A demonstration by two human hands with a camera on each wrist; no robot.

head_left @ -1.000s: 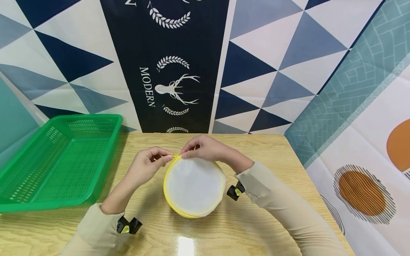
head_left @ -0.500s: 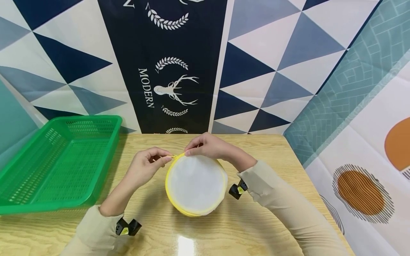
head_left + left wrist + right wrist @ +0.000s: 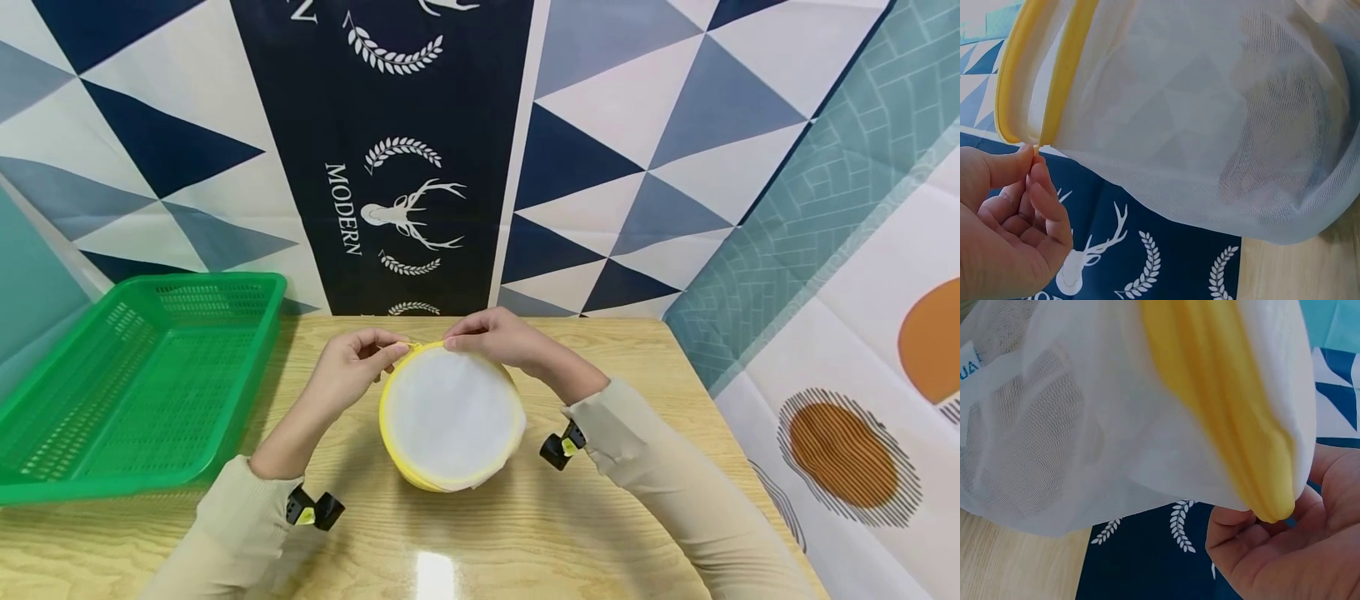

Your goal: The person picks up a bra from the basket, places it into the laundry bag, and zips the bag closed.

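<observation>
A round white mesh laundry bag (image 3: 453, 421) with yellow trim stands upright on the table, its white circular top facing up in the head view. At the rim's far left, my left hand (image 3: 351, 371) pinches a small yellow zipper pull (image 3: 1036, 150) between thumb and fingertips. Two yellow strips (image 3: 1066, 69) spread apart from that point, with a white gap between them. A short way to the right, my right hand (image 3: 498, 340) pinches the yellow rim (image 3: 1266, 494) between thumb and fingers. Sheer mesh sides hang below the rim in both wrist views.
A green plastic basket (image 3: 168, 383) stands at the left of the wooden table (image 3: 600, 533). Behind the table's back edge hangs a patterned cloth (image 3: 408, 208) with triangles and a deer head. Another printed cloth (image 3: 840, 450) hangs along the right side.
My right hand has slid right along the rim, widening the space between the hands. The bag's top has risen slightly toward the back, with the left hand still pinching the zipper pull.
</observation>
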